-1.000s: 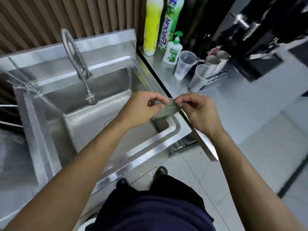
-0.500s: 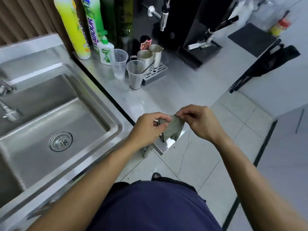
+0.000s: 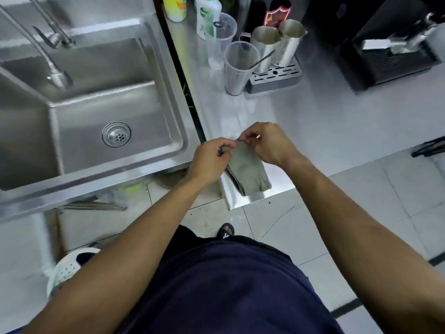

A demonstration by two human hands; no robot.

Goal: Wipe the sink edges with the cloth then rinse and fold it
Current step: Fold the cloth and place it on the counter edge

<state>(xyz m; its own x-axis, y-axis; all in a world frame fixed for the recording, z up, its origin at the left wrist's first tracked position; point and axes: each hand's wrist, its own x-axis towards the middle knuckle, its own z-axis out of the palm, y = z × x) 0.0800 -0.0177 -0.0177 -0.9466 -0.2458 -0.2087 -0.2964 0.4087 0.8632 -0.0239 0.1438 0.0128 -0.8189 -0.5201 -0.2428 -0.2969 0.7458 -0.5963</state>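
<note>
Grey-green cloth (image 3: 248, 171), already folded into layers, is hanging over the steel counter corner (image 3: 277, 189) beside the sink (image 3: 168, 75), with left hand (image 3: 212, 160) and right hand (image 3: 267, 143) pinching its top edge, suggesting folding is nearly finishing.

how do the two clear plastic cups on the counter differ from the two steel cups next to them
The plastic cups are see-through; the steel cups are opaque and shiny. The plastic cups stand straight on the counter; the steel cups stand on a slotted drip tray. The plastic cups are taller and taper more. A thin metal utensil leans in a plastic cup, none in the steel. All four stand upright, mouths up.
</note>
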